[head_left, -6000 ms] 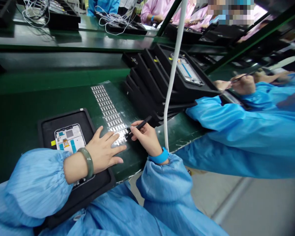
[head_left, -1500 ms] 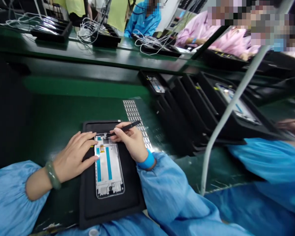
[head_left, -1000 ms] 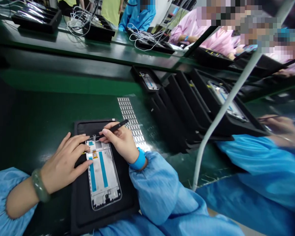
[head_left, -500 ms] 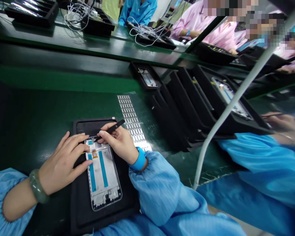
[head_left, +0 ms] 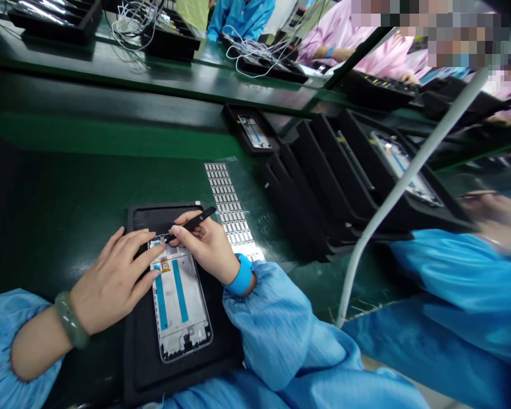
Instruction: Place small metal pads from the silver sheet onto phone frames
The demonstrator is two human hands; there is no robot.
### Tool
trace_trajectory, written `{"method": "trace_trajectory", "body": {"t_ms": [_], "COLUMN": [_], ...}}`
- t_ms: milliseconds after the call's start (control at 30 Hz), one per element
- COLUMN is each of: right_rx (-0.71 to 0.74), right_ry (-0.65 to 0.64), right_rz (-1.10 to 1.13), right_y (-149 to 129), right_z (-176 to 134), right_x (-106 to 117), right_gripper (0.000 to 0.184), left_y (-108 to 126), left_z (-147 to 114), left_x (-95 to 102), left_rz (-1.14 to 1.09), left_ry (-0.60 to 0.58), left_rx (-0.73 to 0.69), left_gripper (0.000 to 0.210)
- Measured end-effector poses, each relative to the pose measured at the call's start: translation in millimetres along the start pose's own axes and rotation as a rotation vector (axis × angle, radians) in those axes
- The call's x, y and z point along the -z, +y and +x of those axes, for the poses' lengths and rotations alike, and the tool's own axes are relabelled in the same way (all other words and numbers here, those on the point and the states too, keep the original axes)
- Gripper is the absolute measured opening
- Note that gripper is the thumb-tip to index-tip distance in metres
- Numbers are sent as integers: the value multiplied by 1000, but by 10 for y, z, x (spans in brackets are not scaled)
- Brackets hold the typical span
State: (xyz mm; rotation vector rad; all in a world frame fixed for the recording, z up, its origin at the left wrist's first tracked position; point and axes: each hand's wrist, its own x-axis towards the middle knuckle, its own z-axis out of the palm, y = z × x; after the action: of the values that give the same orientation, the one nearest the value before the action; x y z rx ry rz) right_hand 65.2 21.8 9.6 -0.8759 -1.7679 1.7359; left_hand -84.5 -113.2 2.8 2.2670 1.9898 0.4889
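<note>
The right hand [head_left: 209, 247] is pinching a slim black tool [head_left: 201, 218] between thumb and fingertips, closed firmly round it like a pen, the tail of the tool slanting up and away to the right. Its tip is meeting the top end of the phone frame [head_left: 195, 301] directly under the grip; whether the tip is clasping anything is too small to tell. The frame is lying lengthwise below and toward the wearer from the grip, its two blue strips showing. Left of the grip, the left hand [head_left: 113, 281] is spreading loosely, palm down, closing round nothing, its fingertips resting along the frame's upper left edge. A black tray [head_left: 226, 352] is bearing the frame beneath both hands. Just past the grip's knuckles, a sheet of small metal parts [head_left: 225, 196] is lying on the green bench [head_left: 89, 187]. Farther to the grip's right, a stack of black trays [head_left: 319, 193] is leaning, the top one holding another frame [head_left: 389, 149], with a white tube [head_left: 378, 221] crossing in front. Beyond the sheet, a separate tray [head_left: 235, 132] is holding one more frame. Rightmost from the grip, a co-worker's blue sleeve [head_left: 443, 267] is reaching toward the stack, while white wires [head_left: 255, 54] are tangling on the far bench.
</note>
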Motion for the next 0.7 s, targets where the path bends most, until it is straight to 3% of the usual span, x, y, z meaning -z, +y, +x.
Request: {"method": "trace_trajectory", "body": {"t_ms": [267,467,700], "right_rx": [17,61,127], "right_ry": [-37,158,-47], "right_rz": [-65,138,-6], "right_y": [-12,-184,5], "right_z": [39,97,181], "right_x": [31,51,0], "right_gripper": [26,26,23], "left_y": [126,179,179], "left_z": [31,61,49], "left_x": [27,34,-18], "left_rz": [159,123,46], "left_ry": [15,44,55], "left_rx": [-8,49,116], "left_gripper": [39,35,35]}}
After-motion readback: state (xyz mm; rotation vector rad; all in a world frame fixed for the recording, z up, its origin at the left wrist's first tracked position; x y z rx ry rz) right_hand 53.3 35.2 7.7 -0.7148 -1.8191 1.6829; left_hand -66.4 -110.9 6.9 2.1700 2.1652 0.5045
